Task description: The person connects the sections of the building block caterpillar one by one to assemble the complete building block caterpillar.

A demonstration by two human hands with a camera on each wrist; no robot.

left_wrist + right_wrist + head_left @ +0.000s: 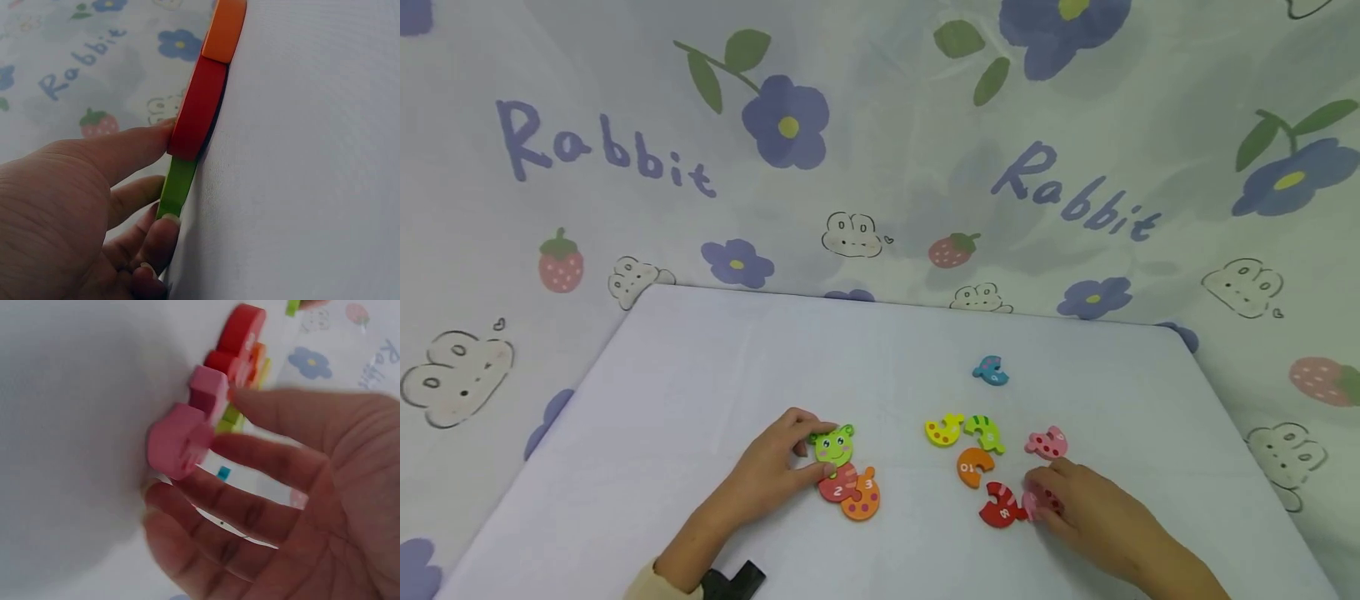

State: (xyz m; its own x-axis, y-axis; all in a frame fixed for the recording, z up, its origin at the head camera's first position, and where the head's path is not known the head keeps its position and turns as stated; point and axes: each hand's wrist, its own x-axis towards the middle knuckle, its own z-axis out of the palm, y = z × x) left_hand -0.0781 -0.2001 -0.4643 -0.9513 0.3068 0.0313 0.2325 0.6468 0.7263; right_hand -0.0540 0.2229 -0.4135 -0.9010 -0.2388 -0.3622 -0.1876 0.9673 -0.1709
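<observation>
My left hand (763,475) pinches a green smiling caterpillar-head puzzle piece (833,447) at the left of the pieces in the head view. Below that head lies a red piece numbered 2 (837,490), joined to an orange spotted piece numbered 3 (862,500). The left wrist view shows these three edge-on in a row. On the right, the fingers of my right hand (1093,517) hold a pink spotted puzzle piece (175,440), partly covered by them in the head view. Its knob end is right beside a red piece numbered 8 (998,508).
Between the hands lie an orange piece numbered 10 (972,467), a yellow piece (943,432) and a light green piece (987,433). Another pink piece (1049,443) sits beyond my right hand. A blue piece (992,372) lies farther back on the white table (737,350), before a printed cloth.
</observation>
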